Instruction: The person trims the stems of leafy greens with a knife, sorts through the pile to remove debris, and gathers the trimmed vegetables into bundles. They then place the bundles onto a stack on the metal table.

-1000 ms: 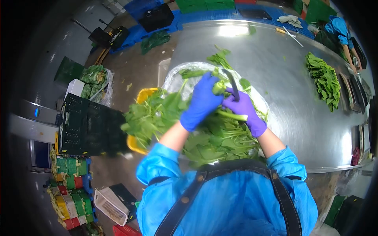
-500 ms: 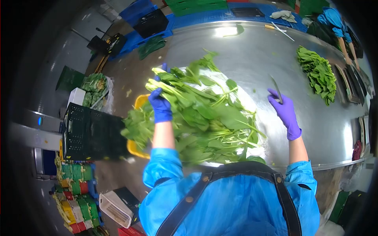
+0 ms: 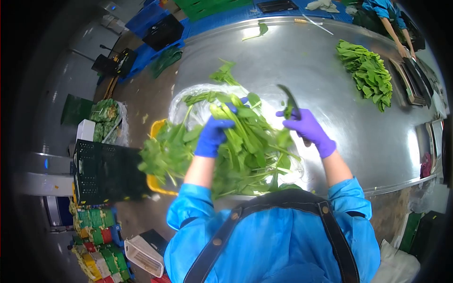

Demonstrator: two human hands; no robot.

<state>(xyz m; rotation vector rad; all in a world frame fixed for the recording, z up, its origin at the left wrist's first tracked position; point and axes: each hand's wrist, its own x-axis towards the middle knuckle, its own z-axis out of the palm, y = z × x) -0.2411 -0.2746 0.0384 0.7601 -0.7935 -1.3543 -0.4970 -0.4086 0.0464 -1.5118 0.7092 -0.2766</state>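
Observation:
My left hand (image 3: 213, 137), in a blue glove, is closed around a bunch of leafy greens (image 3: 247, 141), with the pale stem ends near the fingers. My right hand (image 3: 314, 132), in a purple glove, grips a knife (image 3: 293, 99) with its dark blade pointing up and away from me. A bit of green leaf shows beside the blade and right fingertips. Beneath the bunch, more loose greens (image 3: 231, 177) lie heaped on a clear plastic bag (image 3: 188, 96). Other leaves hang over a yellow container (image 3: 155, 183) at the table's left edge.
A metal table (image 3: 358, 155) spreads ahead and right. Across it, a neat pile of greens (image 3: 365, 70) lies near a co-worker's arms (image 3: 398, 37). A dark crate (image 3: 111, 172) stands at left. A stray leaf (image 3: 262, 30) lies near the far edge.
My left hand has moved right with the bunch, toward the middle of the heap. My right hand has come left with the knife, so the hands are closer together.

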